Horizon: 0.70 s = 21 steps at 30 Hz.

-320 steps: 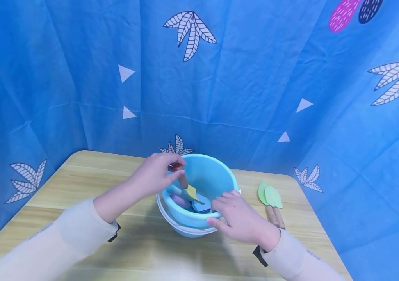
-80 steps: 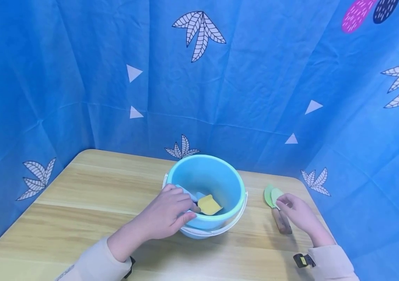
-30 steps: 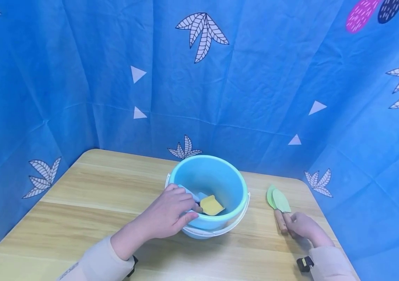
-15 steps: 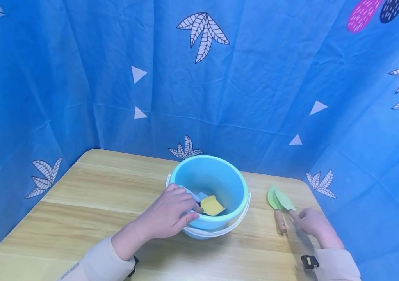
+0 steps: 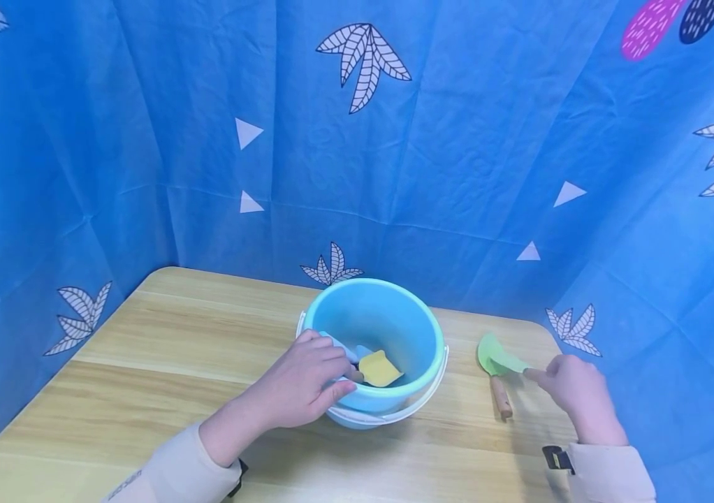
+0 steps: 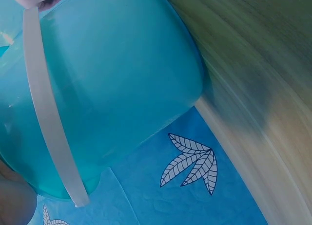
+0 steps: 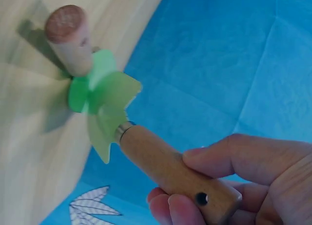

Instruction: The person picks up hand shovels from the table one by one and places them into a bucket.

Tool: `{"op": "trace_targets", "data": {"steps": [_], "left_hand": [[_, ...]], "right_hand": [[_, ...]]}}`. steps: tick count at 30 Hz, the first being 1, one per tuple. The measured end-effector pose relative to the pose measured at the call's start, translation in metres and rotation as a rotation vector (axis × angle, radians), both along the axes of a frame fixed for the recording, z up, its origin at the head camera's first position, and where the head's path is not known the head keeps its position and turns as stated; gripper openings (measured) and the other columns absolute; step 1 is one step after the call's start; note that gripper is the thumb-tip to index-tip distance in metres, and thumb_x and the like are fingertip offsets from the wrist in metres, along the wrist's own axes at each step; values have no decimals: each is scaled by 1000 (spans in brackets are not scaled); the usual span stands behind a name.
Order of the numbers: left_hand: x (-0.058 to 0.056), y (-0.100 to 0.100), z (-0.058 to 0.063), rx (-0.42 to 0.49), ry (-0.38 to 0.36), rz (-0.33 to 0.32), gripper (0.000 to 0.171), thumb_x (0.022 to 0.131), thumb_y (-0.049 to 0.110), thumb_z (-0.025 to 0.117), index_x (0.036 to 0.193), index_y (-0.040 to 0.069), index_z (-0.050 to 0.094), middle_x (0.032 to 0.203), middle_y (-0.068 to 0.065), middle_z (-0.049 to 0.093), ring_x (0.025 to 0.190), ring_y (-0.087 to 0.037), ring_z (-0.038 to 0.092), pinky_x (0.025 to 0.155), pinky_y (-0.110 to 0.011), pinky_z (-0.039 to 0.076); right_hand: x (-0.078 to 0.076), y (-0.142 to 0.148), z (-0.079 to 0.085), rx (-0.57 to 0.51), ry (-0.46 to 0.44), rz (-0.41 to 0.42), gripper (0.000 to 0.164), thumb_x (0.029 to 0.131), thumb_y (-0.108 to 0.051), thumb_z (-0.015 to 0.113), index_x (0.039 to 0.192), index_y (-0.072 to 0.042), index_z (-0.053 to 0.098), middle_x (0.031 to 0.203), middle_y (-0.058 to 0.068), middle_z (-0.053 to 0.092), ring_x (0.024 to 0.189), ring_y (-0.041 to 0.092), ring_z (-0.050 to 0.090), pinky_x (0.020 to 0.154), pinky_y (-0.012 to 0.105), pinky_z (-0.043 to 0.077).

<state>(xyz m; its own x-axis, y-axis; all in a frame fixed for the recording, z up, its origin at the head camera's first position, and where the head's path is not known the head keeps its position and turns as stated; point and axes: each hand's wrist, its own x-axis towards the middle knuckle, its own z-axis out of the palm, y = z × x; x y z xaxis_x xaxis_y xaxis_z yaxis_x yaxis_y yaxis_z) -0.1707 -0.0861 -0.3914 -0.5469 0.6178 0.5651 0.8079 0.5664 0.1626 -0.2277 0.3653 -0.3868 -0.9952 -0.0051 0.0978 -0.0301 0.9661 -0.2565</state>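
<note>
My left hand [image 5: 307,381] grips the near-left rim of a light blue bucket [image 5: 388,307], its fingers over the edge and thumb outside. Inside lie a small yellow-bladed shovel [image 5: 379,368] and pale blue pieces, partly hidden by the hand. In the left wrist view the bucket's side [image 6: 126,74] and white handle [image 6: 51,108] fill much of the picture. At the right, my right hand [image 5: 578,391] holds a pale green trowel by its wooden handle [image 7: 161,159], blade pointing left. That blade overlaps a second green trowel [image 5: 501,398] lying on the table; whether they touch, I cannot tell.
The wooden table [image 5: 206,328] has rounded far corners. A blue patterned cloth [image 5: 470,140] hangs behind it and along both sides. The bucket's white carrying handle [image 5: 388,418] hangs down at its front.
Earlier my left hand held the yellow shovel over the bucket while my right held the rim. Since then the right hand has taken one green trowel by its handle and swung it rightward.
</note>
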Motion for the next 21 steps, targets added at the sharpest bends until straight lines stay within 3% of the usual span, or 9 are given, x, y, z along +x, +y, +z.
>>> {"op": "trace_targets", "data": {"steps": [2,5,7,9,14,21], "left_hand": [[0,0,0,1,-2,1,23,97,40,41,98,27,60,93,15,61,94,-5,48,87,-33,33],[0,-1,1,0,-4,2,23,96,40,42,98,27,60,93,15,61,94,-4,48,87,-33,33],[0,-1,1,0,-5,1,22,96,40,42,98,27,60,93,15,61,94,-4,48,87,-33,33],[0,-1,1,1,-7,0,22,96,40,42,98,27,60,93,15,61,94,-5,48,87,-33,33],[1,-2,1,-1,-12,-1,23,97,41,41,98,27,60,93,14,61,94,-5,48,87,-33,33],[1,-2,1,3,-12,-3,21,96,39,42,98,28,60,94,14,62,95,-4,48,87,-33,33]], "right_hand": [[1,-3,5,-5,29,-1,56,77,-57,64,58,-14,34,50,-4,28,48,15,27,47,32,27],[3,-5,12,-16,68,18,48,76,-49,68,67,-6,50,58,8,49,54,24,45,52,40,38],[4,-6,16,-25,73,31,45,78,-43,68,84,1,59,78,20,61,71,36,55,62,49,43],[5,-7,19,-35,77,42,42,82,-33,65,101,3,60,103,29,60,93,47,53,73,57,41],[6,-12,25,-66,78,35,30,86,-16,53,108,3,58,109,26,60,100,48,50,77,58,39],[6,-15,27,-96,93,16,32,84,-23,61,108,-1,58,107,24,61,95,45,53,74,55,40]]}}
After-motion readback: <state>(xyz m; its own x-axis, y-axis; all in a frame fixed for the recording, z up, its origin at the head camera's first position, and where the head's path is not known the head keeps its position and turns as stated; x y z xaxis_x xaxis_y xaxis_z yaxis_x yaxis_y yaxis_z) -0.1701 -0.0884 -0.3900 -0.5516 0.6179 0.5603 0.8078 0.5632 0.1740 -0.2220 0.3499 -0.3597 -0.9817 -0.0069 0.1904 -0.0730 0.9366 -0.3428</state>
